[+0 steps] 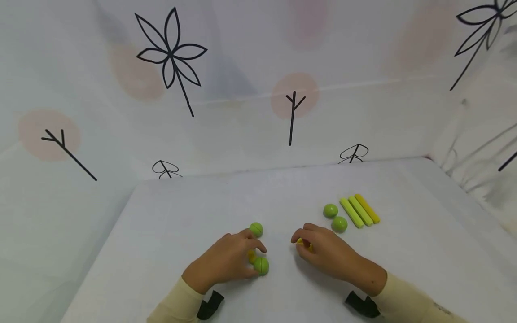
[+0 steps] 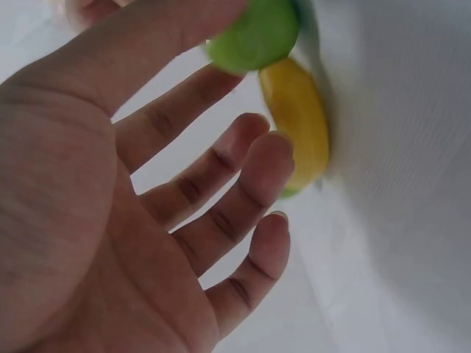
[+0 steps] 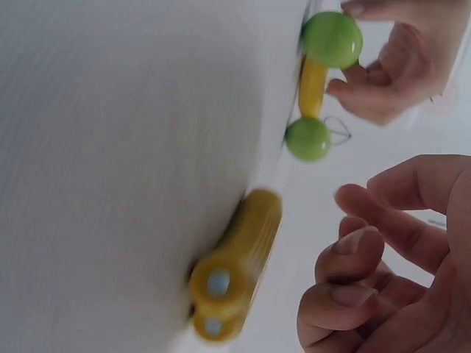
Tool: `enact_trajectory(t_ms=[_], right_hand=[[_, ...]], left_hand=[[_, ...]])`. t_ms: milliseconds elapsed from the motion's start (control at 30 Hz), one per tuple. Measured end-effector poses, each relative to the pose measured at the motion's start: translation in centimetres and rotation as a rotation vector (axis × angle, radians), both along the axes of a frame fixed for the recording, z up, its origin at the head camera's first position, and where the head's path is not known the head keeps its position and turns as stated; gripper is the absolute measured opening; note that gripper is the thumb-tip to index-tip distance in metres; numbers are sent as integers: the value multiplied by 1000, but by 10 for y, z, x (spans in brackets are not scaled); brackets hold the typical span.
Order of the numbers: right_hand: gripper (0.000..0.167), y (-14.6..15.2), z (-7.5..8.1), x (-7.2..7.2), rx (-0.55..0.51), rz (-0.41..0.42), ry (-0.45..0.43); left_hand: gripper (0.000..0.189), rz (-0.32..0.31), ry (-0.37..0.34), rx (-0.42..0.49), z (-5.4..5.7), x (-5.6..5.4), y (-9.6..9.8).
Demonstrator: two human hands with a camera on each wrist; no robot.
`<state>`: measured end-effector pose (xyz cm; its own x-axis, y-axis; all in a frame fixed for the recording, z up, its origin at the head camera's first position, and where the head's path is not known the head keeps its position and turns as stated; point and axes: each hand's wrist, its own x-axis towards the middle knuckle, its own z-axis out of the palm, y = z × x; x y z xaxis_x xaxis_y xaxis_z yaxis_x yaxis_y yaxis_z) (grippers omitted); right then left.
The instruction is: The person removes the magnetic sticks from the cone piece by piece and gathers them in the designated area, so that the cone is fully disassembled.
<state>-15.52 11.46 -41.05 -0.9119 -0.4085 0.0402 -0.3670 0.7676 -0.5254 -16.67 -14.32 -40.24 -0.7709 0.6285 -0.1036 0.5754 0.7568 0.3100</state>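
In the head view my left hand (image 1: 228,260) is beside a yellow stick (image 2: 298,118) set between two green balls. Its thumb touches the nearer green ball (image 1: 261,266); the farther green ball (image 1: 256,229) shows beyond the knuckles. The other fingers are loosely bent and partly hide the stick. My right hand (image 1: 329,255) hovers with loosely curled fingers and nothing between them. Two yellow sticks (image 3: 250,228) with pale round end spots lie near it in the right wrist view; in the head view they are mostly hidden behind that hand.
Two loose green balls, one far (image 1: 330,211) and one near (image 1: 339,224), lie past my right hand. Next to them are two lime sticks (image 1: 355,211) and a yellow stick (image 1: 367,208). A patterned cloth (image 1: 242,130) hangs behind the white table (image 1: 181,206).
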Motion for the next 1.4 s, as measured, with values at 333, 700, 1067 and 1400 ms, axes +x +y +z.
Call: enact_trajectory(t_ms=[333, 700, 1067, 1400], right_hand=[[14, -35, -1, 3, -33, 120, -111], [28, -38, -11, 7, -51, 184, -155], [30, -39, -16, 5, -55, 210, -159], [30, -40, -17, 6, -45, 201, -248]], left_hand=[[24, 75, 54, -31, -3, -3, -7], [17, 54, 38, -11, -12, -3, 0], [15, -15, 40, 33, -13, -5, 5], [17, -8, 20, 23, -16, -6, 6]])
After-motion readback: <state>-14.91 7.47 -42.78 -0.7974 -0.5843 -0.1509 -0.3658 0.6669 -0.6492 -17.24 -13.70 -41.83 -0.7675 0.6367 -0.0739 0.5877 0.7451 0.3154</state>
